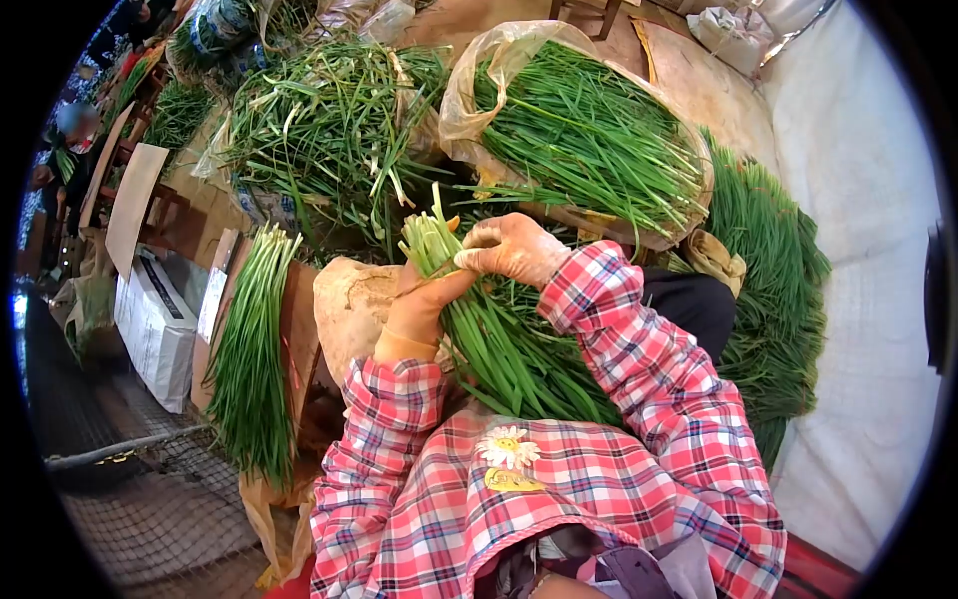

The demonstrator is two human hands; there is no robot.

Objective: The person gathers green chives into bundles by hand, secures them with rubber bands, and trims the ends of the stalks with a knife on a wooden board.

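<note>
A bunch of long green stalks [519,359] lies slantwise across my lap, its pale cut ends pointing up and away from me. My left hand [424,309] is wrapped round the bunch just below those pale ends. On the bunch's right side, my right hand [511,250] has thumb and fingers pinched together close to the left hand's fingers; whatever is between them is too small to make out. Both hands look gloved. Left of them, a neat bundle of green stalks [251,349] rests on a board.
Loose stalks [329,130] are heaped at the upper left. An open plastic bag [469,90] of stalks stands ahead. Stacked bundles [773,270] line the right, beside a white sheet [858,299]. A white box [155,324] and a person [70,165] are at the left.
</note>
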